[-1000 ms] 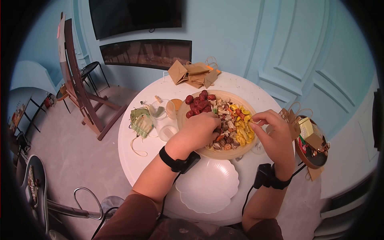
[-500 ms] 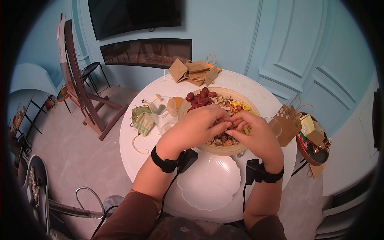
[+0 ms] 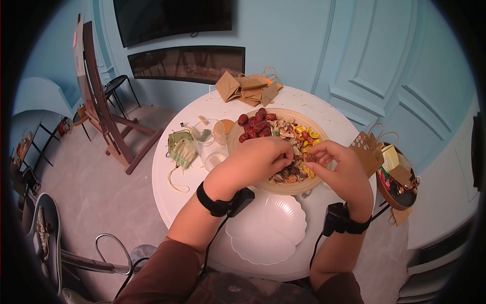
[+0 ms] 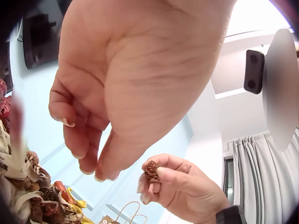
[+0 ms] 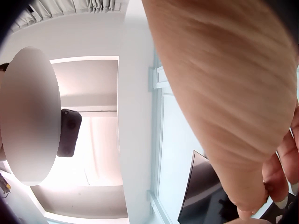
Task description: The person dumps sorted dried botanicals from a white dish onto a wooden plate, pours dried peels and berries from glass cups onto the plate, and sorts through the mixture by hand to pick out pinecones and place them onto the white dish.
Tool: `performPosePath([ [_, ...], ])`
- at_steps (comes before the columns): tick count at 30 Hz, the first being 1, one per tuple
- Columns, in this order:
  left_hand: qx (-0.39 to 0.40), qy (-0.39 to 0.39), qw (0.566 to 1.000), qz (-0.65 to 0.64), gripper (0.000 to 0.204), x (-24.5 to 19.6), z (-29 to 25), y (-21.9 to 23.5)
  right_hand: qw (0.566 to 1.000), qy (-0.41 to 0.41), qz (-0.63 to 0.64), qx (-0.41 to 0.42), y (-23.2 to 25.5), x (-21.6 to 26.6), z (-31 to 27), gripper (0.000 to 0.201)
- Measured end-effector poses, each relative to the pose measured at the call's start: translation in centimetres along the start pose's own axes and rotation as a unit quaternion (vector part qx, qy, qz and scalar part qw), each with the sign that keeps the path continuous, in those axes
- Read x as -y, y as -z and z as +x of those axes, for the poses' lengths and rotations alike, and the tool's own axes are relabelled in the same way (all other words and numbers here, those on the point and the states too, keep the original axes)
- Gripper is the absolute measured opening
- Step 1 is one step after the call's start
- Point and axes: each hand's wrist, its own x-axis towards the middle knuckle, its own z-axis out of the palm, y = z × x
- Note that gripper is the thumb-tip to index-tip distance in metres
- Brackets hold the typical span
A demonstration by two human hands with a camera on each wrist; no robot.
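My right hand point(image 3: 341, 167) pinches a small brown pine cone point(image 4: 152, 171) between thumb and fingers, over the right side of a round wooden tray point(image 3: 278, 190). The left hand point(image 3: 260, 159) hangs over the tray's middle with loosely bent fingers; in the left wrist view nothing shows between its thumb and fingertips. Heaped on the tray are dark red dates point(image 3: 255, 125), yellow curled pieces point(image 3: 313, 136) and pale and brown dried bits point(image 3: 288, 129). The left hand hides part of the heap. In front of both wrists lies a white scalloped plate point(image 3: 266, 230).
Clear plastic cups point(image 3: 205, 133) and a green pouch point(image 3: 181, 149) stand left of the tray. Brown paper bags point(image 3: 248, 88) lie at the table's back. Another paper bag point(image 3: 367, 152) is at right, by a low round side table point(image 3: 405, 202). Cables run from both wrists.
The left hand reached into the heap, then both hands met over the tray. They have parted again, the right hand moving rightward with the pine cone between its fingers.
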Motion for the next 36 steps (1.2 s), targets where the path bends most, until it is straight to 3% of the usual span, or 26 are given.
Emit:
performPosePath([
  [2,0.061,0.017,0.996,0.07,0.015,0.1,-0.1,-0.5,1.0,-0.012,-0.008,0.023,0.5,0.4,-0.4,0.021],
  [6,0.109,0.038,0.989,0.095,0.022,0.8,0.0,-1.5,0.993,-0.061,-0.003,0.103,0.4,0.9,-0.8,0.018],
  [18,0.1,0.029,0.99,0.095,0.02,1.4,0.1,-2.0,0.968,-0.043,-0.014,0.247,-2.2,0.9,-0.3,0.024],
  [24,0.085,0.036,0.994,0.067,0.021,0.7,0.3,-0.9,0.962,-0.043,-0.081,0.257,-3.1,1.6,-0.3,0.023],
  [28,0.053,0.025,0.997,0.052,0.021,0.8,0.2,-0.4,0.967,-0.062,-0.049,0.241,-2.6,1.0,-0.2,0.02],
  [30,0.035,0.023,0.998,0.04,0.021,0.6,0.3,-0.1,0.975,-0.098,-0.108,0.169,-2.3,0.8,-0.2,0.018],
  [36,0.023,0.02,0.999,0.043,0.02,-0.1,-0.1,0.6,0.971,-0.074,-0.17,0.151,-2.9,-0.5,0.3,0.018],
])
